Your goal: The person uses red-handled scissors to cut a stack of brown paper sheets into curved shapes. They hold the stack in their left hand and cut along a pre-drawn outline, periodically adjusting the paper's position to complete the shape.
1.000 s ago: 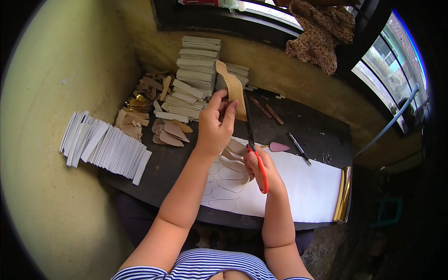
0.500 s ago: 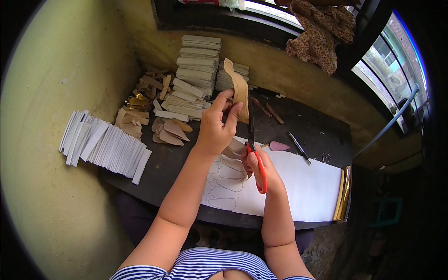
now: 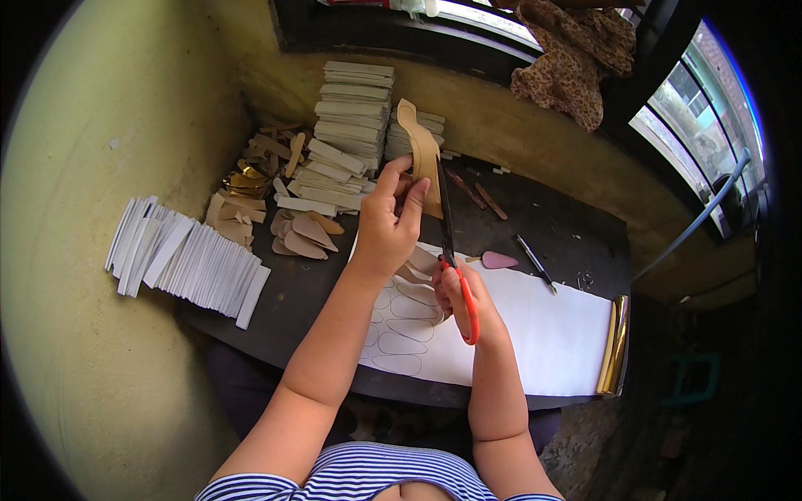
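Observation:
My left hand (image 3: pixel 389 224) pinches a long, wavy tan strip of sheet material (image 3: pixel 423 150) between thumb and fingers, holding it upright above the table. A pencil-like outline runs along the strip. In my right hand (image 3: pixel 486 316) are scissors with red handles (image 3: pixel 469 305) and dark blades. The blades point up and lie against the strip's right edge. Below my hands, a white sheet (image 3: pixel 543 342) carries several drawn oval outlines at its left end. Curled tan scraps hang beside my right hand, partly hidden by it.
Tall stacks of white strips (image 3: pixel 355 108) stand at the back, and a row of them (image 3: pixel 205 263) lies left. Tan teardrop pieces (image 3: pixel 302 235) sit nearby. A pink piece (image 3: pixel 499 260), a pen (image 3: pixel 535 263) and a gold roll (image 3: pixel 616 346) are to the right.
The strip and both hands have shifted slightly up and left. The scissor blades now overlap the strip's right edge higher up, and the handles are a little closer together.

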### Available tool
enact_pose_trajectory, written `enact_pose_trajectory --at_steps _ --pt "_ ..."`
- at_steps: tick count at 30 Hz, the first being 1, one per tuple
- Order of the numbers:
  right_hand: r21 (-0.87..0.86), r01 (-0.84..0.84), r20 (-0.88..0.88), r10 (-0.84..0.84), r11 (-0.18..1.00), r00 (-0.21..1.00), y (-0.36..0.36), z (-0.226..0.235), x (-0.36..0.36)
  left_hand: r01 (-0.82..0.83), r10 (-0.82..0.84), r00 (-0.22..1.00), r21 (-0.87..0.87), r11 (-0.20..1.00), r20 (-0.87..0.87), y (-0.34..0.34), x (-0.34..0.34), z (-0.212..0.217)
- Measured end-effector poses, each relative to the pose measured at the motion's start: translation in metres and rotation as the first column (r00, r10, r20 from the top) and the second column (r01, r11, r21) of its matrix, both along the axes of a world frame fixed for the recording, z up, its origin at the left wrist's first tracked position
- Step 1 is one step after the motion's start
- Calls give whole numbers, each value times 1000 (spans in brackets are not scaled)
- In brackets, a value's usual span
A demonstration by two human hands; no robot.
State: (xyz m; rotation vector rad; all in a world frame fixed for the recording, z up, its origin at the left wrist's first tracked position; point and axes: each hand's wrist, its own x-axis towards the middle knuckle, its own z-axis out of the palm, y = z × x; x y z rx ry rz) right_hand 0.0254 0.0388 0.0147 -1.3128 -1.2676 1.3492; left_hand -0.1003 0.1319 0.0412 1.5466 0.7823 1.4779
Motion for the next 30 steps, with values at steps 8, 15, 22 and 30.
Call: enact_pose_trajectory --at_steps 8,15,22,30 --pt "-43 24 41 -22 999 999 0 3 1 16 -14 999 -53 998 39 1 0 -1" --pt "-57 20 39 -18 998 999 -1 6 2 -39 36 993 27 999 113 3 4 -3" --pt "36 0 13 -1 999 1000 1 -4 4 50 -50 999 -31 998 -10 -2 2 2" --pt "-3 2 -39 -2 1000 999 -1 8 0 15 -17 999 53 998 33 -4 7 2"
